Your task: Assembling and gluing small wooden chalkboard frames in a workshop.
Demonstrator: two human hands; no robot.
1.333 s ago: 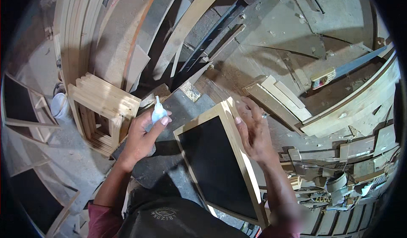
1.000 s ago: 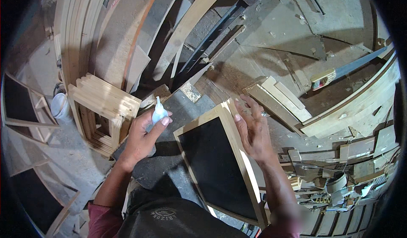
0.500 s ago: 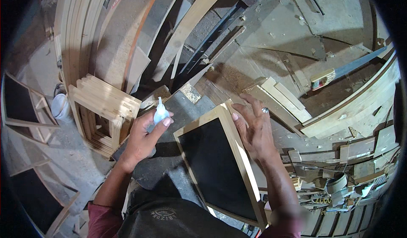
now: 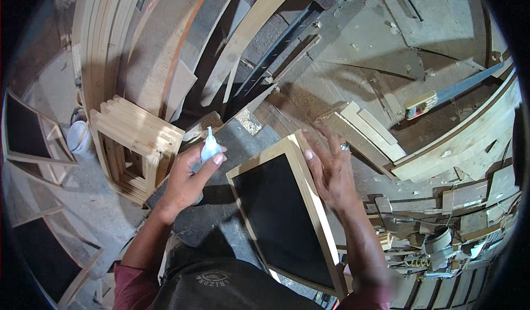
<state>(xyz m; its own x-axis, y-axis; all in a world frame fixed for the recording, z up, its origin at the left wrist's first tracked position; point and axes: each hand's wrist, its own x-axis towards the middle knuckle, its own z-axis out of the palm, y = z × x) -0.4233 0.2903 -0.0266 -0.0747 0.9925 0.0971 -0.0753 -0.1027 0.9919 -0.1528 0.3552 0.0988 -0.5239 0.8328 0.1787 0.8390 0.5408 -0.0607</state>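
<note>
My left hand (image 4: 189,180) is closed around a small white squeeze bottle (image 4: 210,148), whose thin nozzle points up. In front of me, a wooden frame with a black panel (image 4: 279,210) lies tilted on a grey work surface (image 4: 205,215). My right hand (image 4: 331,166) rests along the frame's right side near its top corner, the thumb by the edge and the fingers stretched out beyond it. A ring shows on one of its fingers, and the fingertips are slightly blurred.
Several bare wooden frames (image 4: 138,130) stand stacked at left, near a white bucket (image 4: 79,138). More black-panelled frames (image 4: 44,257) stand far left. Long boards (image 4: 251,31) lean at the back. A handsaw (image 4: 464,89) and wood offcuts (image 4: 370,127) lie at right.
My right hand has shifted very slightly along the frame's side, its fingertips now blurred. The left hand and bottle have barely moved, and the frame stays in place.
</note>
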